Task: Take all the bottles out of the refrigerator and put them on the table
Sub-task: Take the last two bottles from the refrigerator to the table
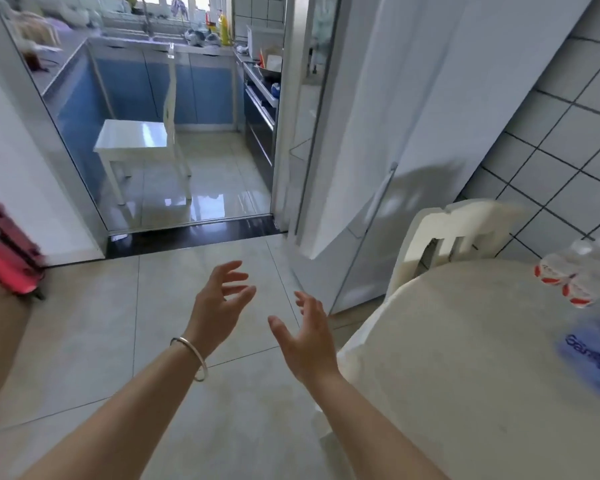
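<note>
Both hands are held empty, fingers spread, above the tiled floor.
Left hand (219, 306) and right hand (309, 337) grip nothing; blurred bottles (582, 278) lie on the round table (465, 358). The closed white refrigerator (378, 168) is judged near; a chair (440, 237) could be bumped, or the glossy floor (101, 341) slipped on.

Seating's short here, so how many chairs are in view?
2: a white chair on the kitchen floor, and a cream chair tucked behind the round table. Others may be hidden.

Blue cabinets (201, 91), red suitcase (4, 244), cream table (465, 358) — white wall tiles (551, 150) with dark grout.
</note>
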Demonstrator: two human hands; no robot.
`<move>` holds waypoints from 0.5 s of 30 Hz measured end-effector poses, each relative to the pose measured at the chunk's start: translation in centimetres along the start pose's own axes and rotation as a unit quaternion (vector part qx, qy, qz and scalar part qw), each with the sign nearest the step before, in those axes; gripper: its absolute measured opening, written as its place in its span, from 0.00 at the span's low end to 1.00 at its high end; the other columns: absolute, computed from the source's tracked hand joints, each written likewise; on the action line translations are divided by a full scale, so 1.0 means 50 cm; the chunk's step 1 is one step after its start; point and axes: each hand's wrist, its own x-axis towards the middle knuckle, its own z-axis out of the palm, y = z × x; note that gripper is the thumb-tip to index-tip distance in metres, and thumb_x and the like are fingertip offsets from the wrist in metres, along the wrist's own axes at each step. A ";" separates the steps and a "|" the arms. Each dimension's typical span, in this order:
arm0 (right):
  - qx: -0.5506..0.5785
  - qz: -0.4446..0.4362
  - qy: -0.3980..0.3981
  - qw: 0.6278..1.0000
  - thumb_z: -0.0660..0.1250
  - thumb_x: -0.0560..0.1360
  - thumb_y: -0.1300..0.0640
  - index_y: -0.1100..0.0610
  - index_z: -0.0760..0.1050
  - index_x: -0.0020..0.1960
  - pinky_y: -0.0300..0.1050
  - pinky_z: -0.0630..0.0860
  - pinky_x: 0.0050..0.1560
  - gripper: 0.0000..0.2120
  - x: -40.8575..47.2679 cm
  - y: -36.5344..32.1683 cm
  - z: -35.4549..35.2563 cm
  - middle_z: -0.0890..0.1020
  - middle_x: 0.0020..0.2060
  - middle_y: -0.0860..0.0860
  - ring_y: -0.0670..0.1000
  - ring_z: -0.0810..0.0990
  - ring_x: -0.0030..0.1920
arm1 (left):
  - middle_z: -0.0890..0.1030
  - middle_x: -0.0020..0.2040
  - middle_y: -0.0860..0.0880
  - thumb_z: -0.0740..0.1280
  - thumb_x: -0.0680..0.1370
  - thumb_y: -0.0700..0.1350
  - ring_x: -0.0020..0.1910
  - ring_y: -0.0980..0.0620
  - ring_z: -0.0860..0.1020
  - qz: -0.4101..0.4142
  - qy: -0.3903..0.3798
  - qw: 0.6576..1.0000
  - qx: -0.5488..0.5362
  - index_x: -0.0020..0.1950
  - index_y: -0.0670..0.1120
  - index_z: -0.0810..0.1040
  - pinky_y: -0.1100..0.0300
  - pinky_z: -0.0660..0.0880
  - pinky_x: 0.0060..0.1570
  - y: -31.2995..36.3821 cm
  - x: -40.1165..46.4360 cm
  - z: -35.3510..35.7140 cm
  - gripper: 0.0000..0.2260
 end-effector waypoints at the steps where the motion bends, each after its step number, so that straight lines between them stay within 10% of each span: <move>1: -0.006 -0.002 -0.004 1.000 0.59 0.69 0.37 0.51 0.60 0.70 0.44 0.68 0.64 0.33 0.021 -0.020 0.029 0.68 0.66 0.48 0.48 0.68 0.66 | 0.77 0.54 0.48 0.69 0.76 0.41 0.50 0.50 0.78 0.001 -0.001 1.000 -0.003 0.65 0.46 0.70 0.70 0.72 0.42 -0.016 0.023 -0.027 0.19; 15: 0.046 0.041 0.161 0.985 0.62 0.72 0.40 0.52 0.62 0.69 0.50 0.70 0.63 0.29 0.420 -0.301 0.209 0.70 0.64 0.49 0.49 0.70 0.64 | 0.77 0.51 0.55 0.70 0.75 0.43 0.46 0.63 0.77 0.074 -0.090 0.993 0.026 0.66 0.50 0.70 0.71 0.74 0.40 -0.065 0.469 -0.269 0.21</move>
